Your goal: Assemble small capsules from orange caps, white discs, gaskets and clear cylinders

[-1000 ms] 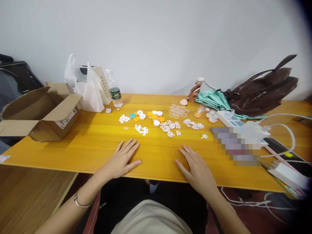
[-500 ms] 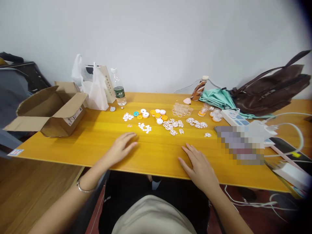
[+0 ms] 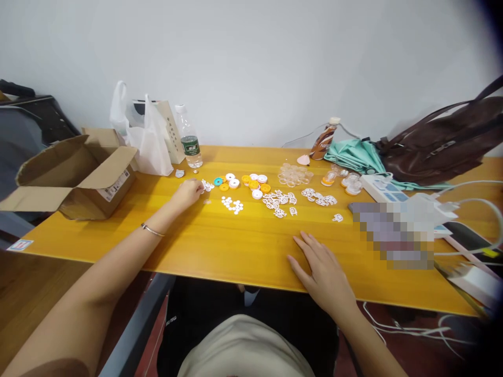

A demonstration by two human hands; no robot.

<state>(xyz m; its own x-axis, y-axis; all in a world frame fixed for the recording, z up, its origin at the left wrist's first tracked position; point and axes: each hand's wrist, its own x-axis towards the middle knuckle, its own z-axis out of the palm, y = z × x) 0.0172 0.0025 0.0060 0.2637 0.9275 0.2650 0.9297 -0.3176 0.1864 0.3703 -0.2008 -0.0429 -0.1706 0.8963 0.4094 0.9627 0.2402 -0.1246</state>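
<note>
My left hand (image 3: 187, 192) is at the left end of the parts, its fingers drawn together at the edge of a pile of small white pieces (image 3: 208, 185). Whether a piece is between the fingertips is hidden. My right hand (image 3: 320, 267) lies on the table with its fingers spread, holding nothing. Between and beyond the hands are small white discs (image 3: 236, 206), round white, yellow and teal caps (image 3: 257, 180), white openwork pieces (image 3: 279, 200) and clear rings (image 3: 293, 174). Another group of white openwork pieces (image 3: 319, 197) lies farther right.
An open cardboard box (image 3: 96, 193), a white plastic bag (image 3: 151, 141) and a water bottle (image 3: 191, 144) stand at the left. Toward the right are a brown drink bottle (image 3: 324, 140), a green folded umbrella (image 3: 351, 155), a dark bag (image 3: 451, 149), a power strip (image 3: 379, 188) and cables.
My left hand has moved forward and left from the near part of the table to the small white pieces, and its fingers have drawn together. My right hand has stayed in place.
</note>
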